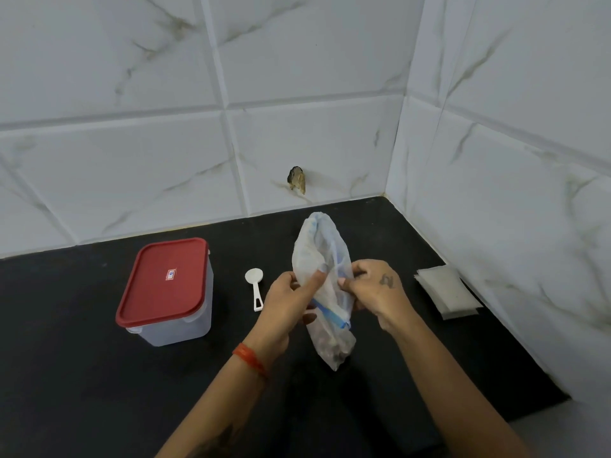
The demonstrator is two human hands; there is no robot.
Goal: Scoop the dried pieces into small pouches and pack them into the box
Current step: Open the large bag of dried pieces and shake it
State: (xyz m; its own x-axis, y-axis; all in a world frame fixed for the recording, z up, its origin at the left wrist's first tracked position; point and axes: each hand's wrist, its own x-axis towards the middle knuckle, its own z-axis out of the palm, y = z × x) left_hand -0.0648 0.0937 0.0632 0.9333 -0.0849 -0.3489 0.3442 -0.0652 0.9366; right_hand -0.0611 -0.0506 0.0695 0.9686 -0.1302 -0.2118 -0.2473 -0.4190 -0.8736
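Observation:
A translucent plastic bag [319,252] with a blue strip stands upright over the middle of the black counter, dark dried pieces showing through its bottom end. My left hand [287,304] pinches its left side and my right hand [373,289] pinches its right side. A small white scoop [254,285] lies on the counter just left of my left hand. Further left stands a clear plastic box [172,292] with its red lid on. A stack of small whitish pouches [444,290] lies flat at the right, near the wall.
The black counter [82,375] meets white marble-patterned tiled walls at the back and right, forming a corner. A chipped hole [296,180] shows in the back wall tile. The counter's front right edge drops off near the lower right.

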